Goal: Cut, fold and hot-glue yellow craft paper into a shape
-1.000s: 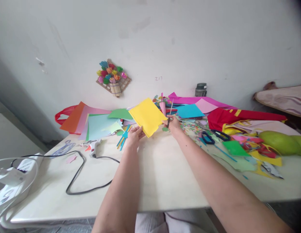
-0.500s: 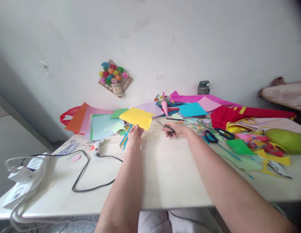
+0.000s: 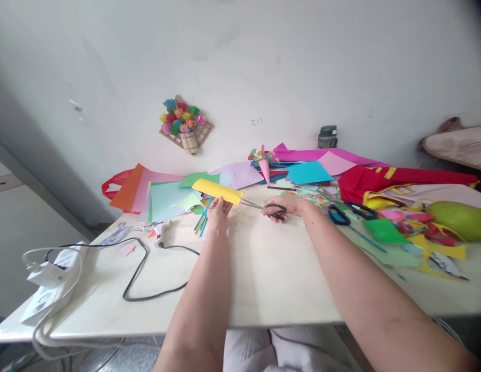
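A yellow sheet of paper [image 3: 217, 190], curved and tilted, is held up above the table by my left hand [image 3: 219, 212], whose fingers pinch its lower edge. My right hand [image 3: 276, 209] is closed on the black handles of a pair of scissors [image 3: 252, 204]. The scissor blades point left and reach the right edge of the yellow paper. Thin blue and yellow strips [image 3: 202, 219] lie on the table beside my left hand.
A glue gun [image 3: 159, 232] with its black cord and a white power strip [image 3: 56, 281] are on the left. Coloured sheets [image 3: 168, 200] lie along the back. On the right are blue-handled scissors [image 3: 339, 214], paper scraps and a green fruit [image 3: 457, 221].
The yellow paper has tilted so that less of its face shows. The scissors have turned nearly level, with their blades now at the paper's edge. The view has shifted slightly.
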`<state>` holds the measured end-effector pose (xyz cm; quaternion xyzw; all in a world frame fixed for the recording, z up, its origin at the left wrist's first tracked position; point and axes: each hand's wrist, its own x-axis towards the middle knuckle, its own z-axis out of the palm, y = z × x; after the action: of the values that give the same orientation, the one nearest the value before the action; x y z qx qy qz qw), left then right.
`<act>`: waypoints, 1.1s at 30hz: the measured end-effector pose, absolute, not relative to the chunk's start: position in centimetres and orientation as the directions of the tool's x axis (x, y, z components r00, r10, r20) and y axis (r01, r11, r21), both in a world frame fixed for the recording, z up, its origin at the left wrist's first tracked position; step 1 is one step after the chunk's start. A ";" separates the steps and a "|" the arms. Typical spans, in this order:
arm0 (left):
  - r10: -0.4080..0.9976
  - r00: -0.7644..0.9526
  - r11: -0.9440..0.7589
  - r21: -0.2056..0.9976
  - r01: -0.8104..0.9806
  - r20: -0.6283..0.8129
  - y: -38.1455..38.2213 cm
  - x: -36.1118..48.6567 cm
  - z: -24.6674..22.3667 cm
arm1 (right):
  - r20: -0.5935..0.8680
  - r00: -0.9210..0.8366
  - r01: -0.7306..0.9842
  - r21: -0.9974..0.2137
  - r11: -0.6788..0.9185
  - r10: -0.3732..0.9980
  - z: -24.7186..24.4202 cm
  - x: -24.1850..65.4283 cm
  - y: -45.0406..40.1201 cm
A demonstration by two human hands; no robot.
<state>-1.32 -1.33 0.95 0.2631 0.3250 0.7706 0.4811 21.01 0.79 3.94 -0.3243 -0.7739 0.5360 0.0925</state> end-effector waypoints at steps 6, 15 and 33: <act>0.934 -0.346 -0.280 0.789 -0.547 0.091 -1.4 -0.9 0.9 | -0.182 -0.761 0.393 -0.893 0.220 0.623 4.1 19.7 0.2; 0.938 -0.337 -0.271 0.772 -0.574 0.079 -1.4 -0.4 0.8 | -0.137 -0.758 0.329 -0.924 0.194 0.637 4.1 18.5 -0.4; 0.942 -0.322 -0.283 0.734 -0.617 0.092 -1.2 -0.4 0.6 | -0.124 -0.760 0.314 -0.930 0.193 0.638 3.9 18.2 -0.2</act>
<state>-0.40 -1.17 0.65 0.2684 0.3027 0.7547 0.5165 18.19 -0.20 3.90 -0.3138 -0.7583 0.5521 0.1470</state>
